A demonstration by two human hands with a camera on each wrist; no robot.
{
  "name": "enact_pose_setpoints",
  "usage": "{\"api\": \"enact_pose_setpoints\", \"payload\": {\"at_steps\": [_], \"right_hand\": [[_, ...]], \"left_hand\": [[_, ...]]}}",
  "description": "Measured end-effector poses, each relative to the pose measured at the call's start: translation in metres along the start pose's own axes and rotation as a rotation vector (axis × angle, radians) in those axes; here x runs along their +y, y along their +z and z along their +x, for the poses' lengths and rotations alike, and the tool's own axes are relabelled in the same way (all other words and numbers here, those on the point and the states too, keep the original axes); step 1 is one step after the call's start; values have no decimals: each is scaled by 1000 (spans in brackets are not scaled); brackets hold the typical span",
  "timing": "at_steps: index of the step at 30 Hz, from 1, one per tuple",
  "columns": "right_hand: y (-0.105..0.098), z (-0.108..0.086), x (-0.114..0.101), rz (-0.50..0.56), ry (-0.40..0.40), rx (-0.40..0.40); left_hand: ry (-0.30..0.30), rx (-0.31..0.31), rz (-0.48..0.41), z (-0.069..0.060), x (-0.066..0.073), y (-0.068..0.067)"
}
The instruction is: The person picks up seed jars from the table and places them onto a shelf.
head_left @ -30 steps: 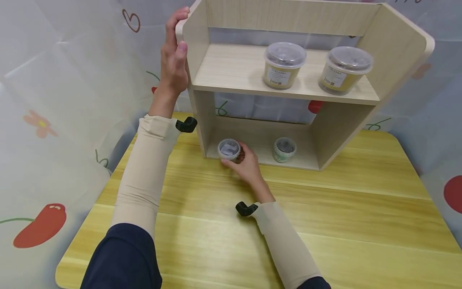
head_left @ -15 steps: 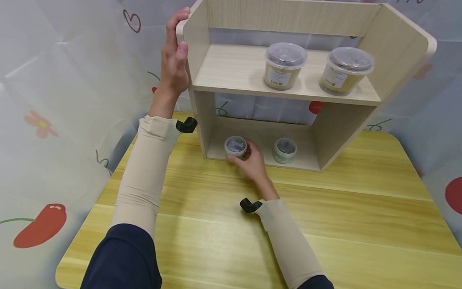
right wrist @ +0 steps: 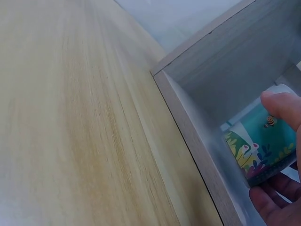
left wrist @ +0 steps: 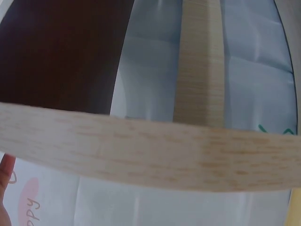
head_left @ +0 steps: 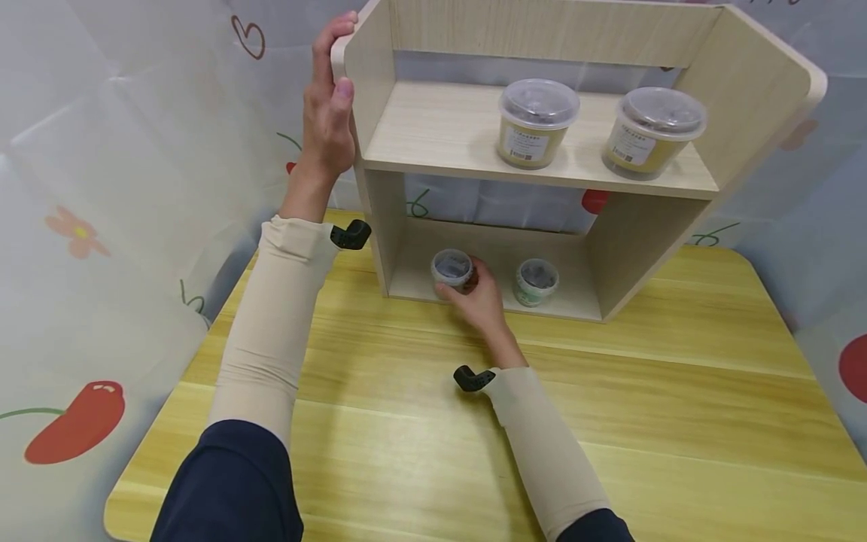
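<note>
My left hand (head_left: 328, 124) grips the upper left side panel of a pale wooden shelf (head_left: 433, 124). In the left wrist view the panel's edge (left wrist: 141, 153) crosses the picture, and only a bit of my hand (left wrist: 4, 188) shows at the far left. On the lower level, toward the left, my right hand (head_left: 482, 301) holds a small lidded tub (head_left: 451, 265), thumb in front and fingers round its far side. Up close in the right wrist view, the tub (right wrist: 263, 141) has a teal print with a bee and leaves. Whether its base touches the board is unclear.
A similar small tub (head_left: 537, 281) stands right of my right hand on the lower level. Two larger lidded tubs, the left one (head_left: 538, 124) and the right one (head_left: 653, 134), stand on the upper level. The shelf stands on a wooden table (head_left: 406, 421) before printed sheeting (head_left: 156, 143).
My right hand has moved the small tub rightward and a little deeper into the lower level, away from the left side panel. My left hand keeps its hold on the shelf.
</note>
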State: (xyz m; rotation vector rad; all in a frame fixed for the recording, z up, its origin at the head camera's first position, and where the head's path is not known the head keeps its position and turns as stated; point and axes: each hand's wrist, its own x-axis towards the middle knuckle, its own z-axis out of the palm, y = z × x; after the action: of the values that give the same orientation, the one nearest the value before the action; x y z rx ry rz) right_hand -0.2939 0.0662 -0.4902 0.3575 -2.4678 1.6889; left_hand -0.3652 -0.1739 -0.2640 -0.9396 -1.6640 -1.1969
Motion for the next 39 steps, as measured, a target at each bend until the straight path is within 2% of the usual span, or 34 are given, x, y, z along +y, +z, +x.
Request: {"api": "enact_pose_setpoints", "payload": {"at_steps": [7,14,39], "right_hand": [[-1,3,3,-8,3,22],[-2,5,6,-11,28,20],[0,6,12,-47,32,8]], "left_hand": [[7,-10,-9,2,-1,0],[3,-4,-8,0,-1,1],[13,2,8,-1,0,0]]}}
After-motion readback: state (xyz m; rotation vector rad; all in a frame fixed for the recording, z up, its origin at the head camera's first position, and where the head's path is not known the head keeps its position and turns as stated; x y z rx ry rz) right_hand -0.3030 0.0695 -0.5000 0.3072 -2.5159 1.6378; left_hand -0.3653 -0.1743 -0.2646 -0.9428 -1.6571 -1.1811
